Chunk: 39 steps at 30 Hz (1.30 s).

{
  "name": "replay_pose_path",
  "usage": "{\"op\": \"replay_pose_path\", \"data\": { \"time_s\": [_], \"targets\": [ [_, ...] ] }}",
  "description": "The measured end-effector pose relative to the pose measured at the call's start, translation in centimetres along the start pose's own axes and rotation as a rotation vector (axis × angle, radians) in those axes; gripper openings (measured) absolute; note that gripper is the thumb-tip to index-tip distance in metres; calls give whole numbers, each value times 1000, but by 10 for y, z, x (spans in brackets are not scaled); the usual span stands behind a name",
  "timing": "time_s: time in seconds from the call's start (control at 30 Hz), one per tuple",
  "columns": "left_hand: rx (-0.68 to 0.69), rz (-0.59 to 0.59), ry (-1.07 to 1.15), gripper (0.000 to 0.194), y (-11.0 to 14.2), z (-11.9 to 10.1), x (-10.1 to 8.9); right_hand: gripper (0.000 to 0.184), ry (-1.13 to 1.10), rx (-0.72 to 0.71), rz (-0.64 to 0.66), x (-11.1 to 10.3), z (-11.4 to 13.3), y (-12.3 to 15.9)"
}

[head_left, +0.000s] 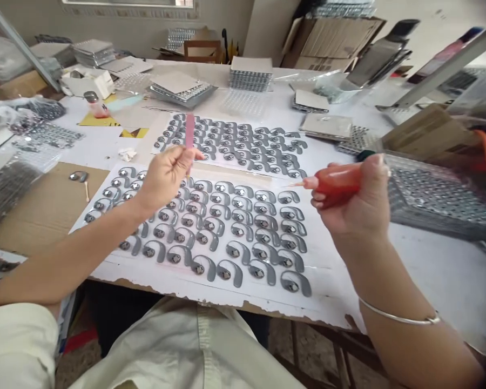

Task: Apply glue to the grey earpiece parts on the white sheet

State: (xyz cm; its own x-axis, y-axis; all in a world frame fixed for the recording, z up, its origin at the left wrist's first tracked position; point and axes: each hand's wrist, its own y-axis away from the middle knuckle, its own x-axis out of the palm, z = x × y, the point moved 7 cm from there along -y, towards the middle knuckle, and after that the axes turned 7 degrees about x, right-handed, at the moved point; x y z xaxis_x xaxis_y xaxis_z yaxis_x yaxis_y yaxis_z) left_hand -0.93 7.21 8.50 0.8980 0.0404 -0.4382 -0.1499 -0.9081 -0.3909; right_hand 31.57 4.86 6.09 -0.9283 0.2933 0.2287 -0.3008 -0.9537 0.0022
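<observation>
My left hand (166, 175) is raised over the near sheet, pinching a pink emery board (190, 131) upright between thumb and fingers. My right hand (350, 197) grips a red squeeze bottle (336, 185) with a thin pale nozzle pointing left, towards the emery board but apart from it. Below them, rows of grey hook-shaped earpiece parts (231, 232) with metal centres lie on a white sheet (210, 289). A second white sheet (243, 165) carries more of these parts (230, 141) further back. A thin metal bangle (400, 319) circles my right wrist.
A wire-like tray of metal parts (433, 202) stands at the right, by brown cardboard (429, 132). Stacks of trays (251, 73) and a small pink bottle (94, 104) stand along the back. Cardboard (44, 208) covers the table's left side.
</observation>
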Motion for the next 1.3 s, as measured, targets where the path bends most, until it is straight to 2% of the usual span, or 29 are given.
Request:
{"op": "replay_pose_path", "data": {
  "time_s": [0.07,0.17,0.23,0.3,0.37,0.43,0.53,0.6,0.77,0.9,1.03,1.3],
  "targets": [
    [-18,148,213,46,17,-17,30,55,4,23,45,3,-7,-3],
    [-51,251,414,44,34,-28,59,54,-10,47,98,9,-19,-4],
    [-37,299,453,39,40,-30,72,49,-5,103,153,16,-27,-5],
    [28,335,403,29,44,-31,79,42,3,160,215,23,-31,-5],
    [169,347,244,16,47,-33,82,35,1,175,254,29,-31,-5],
    [394,332,90,7,50,-38,83,33,0,162,265,32,-28,-7],
    [718,322,-19,13,61,-42,86,35,15,126,261,38,-26,-11],
    [817,323,-96,15,66,-39,91,35,19,73,244,41,-26,-12],
    [908,339,-275,16,76,-39,101,36,55,-95,209,50,-28,-6],
    [974,306,-398,17,84,-46,106,35,234,-307,136,48,-26,7],
    [972,293,-441,15,89,-46,109,34,392,-495,53,43,-19,19],
    [960,249,-457,15,91,-38,112,21,429,-512,138,51,-20,26]
  ]
}}
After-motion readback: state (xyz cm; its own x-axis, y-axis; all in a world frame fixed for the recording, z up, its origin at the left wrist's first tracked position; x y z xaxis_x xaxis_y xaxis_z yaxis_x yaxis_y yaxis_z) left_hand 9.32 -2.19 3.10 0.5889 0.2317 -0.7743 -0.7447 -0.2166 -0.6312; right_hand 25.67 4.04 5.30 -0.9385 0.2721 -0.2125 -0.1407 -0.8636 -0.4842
